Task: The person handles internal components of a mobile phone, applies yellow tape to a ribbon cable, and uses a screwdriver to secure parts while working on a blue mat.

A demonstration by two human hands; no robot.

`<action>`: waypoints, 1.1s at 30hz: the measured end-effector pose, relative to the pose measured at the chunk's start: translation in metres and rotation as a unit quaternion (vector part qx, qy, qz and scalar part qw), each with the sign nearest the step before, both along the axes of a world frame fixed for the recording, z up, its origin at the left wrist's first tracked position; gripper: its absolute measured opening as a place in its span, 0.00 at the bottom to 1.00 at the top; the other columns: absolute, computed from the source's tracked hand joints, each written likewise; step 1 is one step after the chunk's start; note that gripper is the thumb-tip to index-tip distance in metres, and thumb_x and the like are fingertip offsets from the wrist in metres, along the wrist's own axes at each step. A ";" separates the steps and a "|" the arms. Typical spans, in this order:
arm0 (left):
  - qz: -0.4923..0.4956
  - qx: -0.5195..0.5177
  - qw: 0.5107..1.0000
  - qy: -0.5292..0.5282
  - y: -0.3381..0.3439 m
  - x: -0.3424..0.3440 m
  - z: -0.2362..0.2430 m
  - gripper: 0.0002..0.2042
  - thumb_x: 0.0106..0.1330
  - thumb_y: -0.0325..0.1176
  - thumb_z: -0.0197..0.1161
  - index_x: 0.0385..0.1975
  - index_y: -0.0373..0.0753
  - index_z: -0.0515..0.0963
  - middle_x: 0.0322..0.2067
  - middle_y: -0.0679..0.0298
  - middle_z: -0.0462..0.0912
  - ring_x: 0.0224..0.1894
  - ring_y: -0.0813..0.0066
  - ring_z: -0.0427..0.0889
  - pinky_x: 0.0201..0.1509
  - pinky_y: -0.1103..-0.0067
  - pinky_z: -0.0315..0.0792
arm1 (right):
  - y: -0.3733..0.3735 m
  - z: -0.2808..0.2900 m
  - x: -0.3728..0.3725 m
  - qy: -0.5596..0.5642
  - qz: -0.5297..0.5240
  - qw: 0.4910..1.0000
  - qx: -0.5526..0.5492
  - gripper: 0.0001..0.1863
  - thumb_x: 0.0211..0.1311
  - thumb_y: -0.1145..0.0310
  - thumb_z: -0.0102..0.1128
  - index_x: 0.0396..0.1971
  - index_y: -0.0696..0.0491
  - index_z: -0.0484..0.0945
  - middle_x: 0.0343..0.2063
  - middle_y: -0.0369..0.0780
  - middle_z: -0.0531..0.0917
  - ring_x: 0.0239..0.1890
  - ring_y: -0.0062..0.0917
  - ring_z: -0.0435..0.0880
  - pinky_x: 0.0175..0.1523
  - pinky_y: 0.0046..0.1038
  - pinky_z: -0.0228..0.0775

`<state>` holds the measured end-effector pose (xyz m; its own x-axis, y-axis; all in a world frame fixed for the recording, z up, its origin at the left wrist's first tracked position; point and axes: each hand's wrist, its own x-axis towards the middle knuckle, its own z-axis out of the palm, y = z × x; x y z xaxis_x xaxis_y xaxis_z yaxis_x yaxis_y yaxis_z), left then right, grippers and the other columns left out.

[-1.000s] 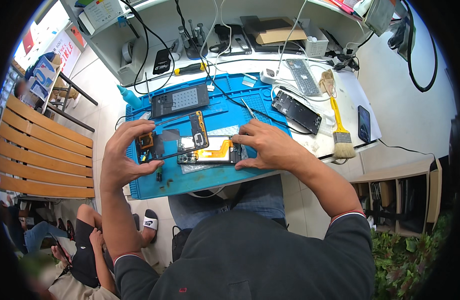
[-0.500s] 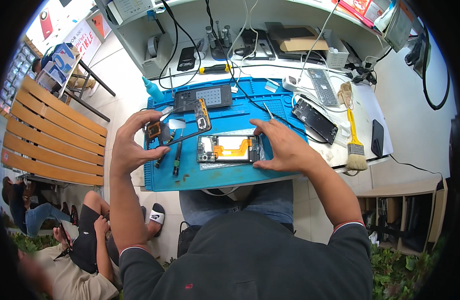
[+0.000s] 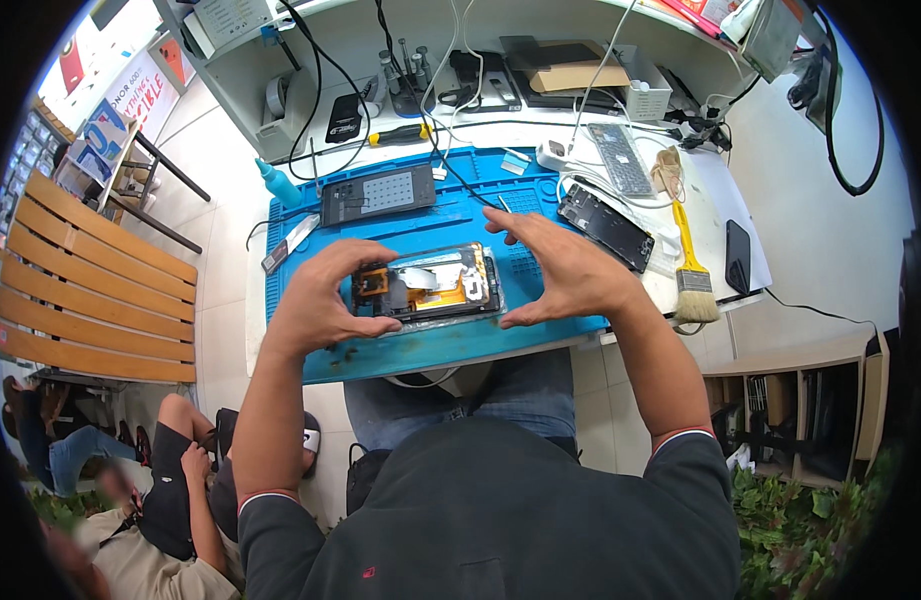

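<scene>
My left hand (image 3: 325, 300) pinches one end of a thin phone mid-frame (image 3: 373, 281) with copper-coloured patches. The frame lies over an opened phone (image 3: 445, 296), whose orange ribbon cable shows through the gap. Whether the two are fully seated together I cannot tell. Clear plastic wrap (image 3: 430, 325) peeks out under the phone. Around the phone's right end my right hand (image 3: 570, 270) is spread, its thumb close to the near corner and nothing in its fingers. A slim blade-like tool (image 3: 291, 245) rests on the blue mat (image 3: 430, 358), left of and beyond the phone.
Behind the phone lies a dark flat plate (image 3: 380, 194) beside a light-blue bottle (image 3: 278, 185). A yellow-handled screwdriver (image 3: 400, 134) is farther back. To the right are another opened phone (image 3: 605, 228), a yellow brush (image 3: 693, 275) and a black phone (image 3: 737, 256). Cables hang over the bench.
My left hand has brought the mid-frame right and down onto the opened phone. My right hand has let go of that phone's end and spread its fingers. The view has shifted slightly.
</scene>
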<state>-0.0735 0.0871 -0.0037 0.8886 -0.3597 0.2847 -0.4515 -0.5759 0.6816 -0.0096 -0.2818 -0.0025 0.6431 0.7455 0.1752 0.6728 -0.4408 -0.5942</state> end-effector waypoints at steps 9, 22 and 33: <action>-0.007 0.068 0.997 0.020 -0.011 0.005 -0.013 0.40 0.45 0.47 0.94 0.61 0.42 0.88 0.60 0.57 0.90 0.63 0.56 0.88 0.70 0.64 0.82 | 0.019 -0.010 -0.003 -0.031 0.012 0.999 -0.029 0.50 0.50 0.50 0.91 0.71 0.56 0.79 0.65 0.50 0.83 0.69 0.45 0.81 0.75 0.42 0.75; 0.040 0.064 0.992 0.102 0.025 -0.010 -0.007 0.43 0.48 0.45 0.93 0.69 0.45 0.85 0.61 0.58 0.90 0.62 0.57 0.89 0.67 0.64 0.83 | 0.021 -0.007 -0.004 -0.016 -0.001 0.998 -0.060 0.45 0.51 0.55 0.90 0.70 0.55 0.81 0.66 0.48 0.84 0.70 0.47 0.79 0.78 0.44 0.71; 0.033 0.080 0.992 0.092 0.017 -0.009 -0.008 0.41 0.50 0.42 0.91 0.68 0.44 0.85 0.56 0.57 0.91 0.56 0.57 0.91 0.64 0.66 0.85 | 0.016 -0.004 -0.008 -0.045 -0.009 0.997 -0.067 0.44 0.51 0.58 0.90 0.68 0.58 0.81 0.64 0.48 0.84 0.69 0.45 0.80 0.79 0.42 0.70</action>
